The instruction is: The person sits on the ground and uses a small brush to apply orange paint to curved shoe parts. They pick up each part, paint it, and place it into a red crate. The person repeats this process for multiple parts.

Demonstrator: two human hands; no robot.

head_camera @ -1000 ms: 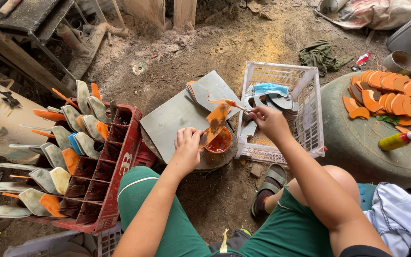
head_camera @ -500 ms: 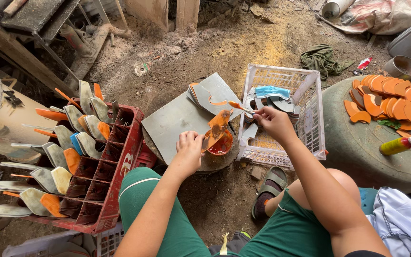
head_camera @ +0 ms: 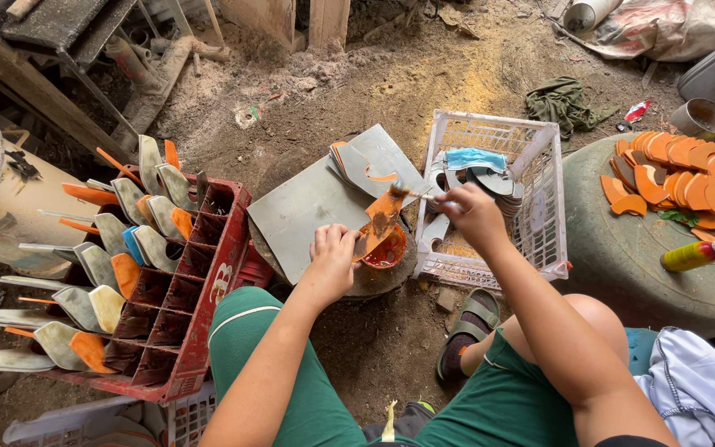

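Note:
My left hand (head_camera: 332, 258) grips an orange, flat shoe-sole piece (head_camera: 381, 217) and holds it tilted over a small red bowl (head_camera: 388, 250) of glue. My right hand (head_camera: 475, 213) pinches a thin brush (head_camera: 418, 194) whose tip touches the top of that orange piece. Both hands work just in front of a white plastic crate (head_camera: 531, 141) that holds grey and white sole pieces and a blue face mask. The bowl rests on a round block beside a grey sheet (head_camera: 308, 207).
A red bottle crate (head_camera: 208, 273) at the left has many grey and orange pieces propped on it. At the right, a dark round surface (head_camera: 614, 248) carries a heap of orange pieces (head_camera: 680, 170) and a yellow bottle (head_camera: 695, 253). Dirt floor all around; a sandalled foot (head_camera: 465, 327) below.
My right hand and the brush have shifted slightly left along the top of the orange piece. My left hand keeps the piece over the bowl.

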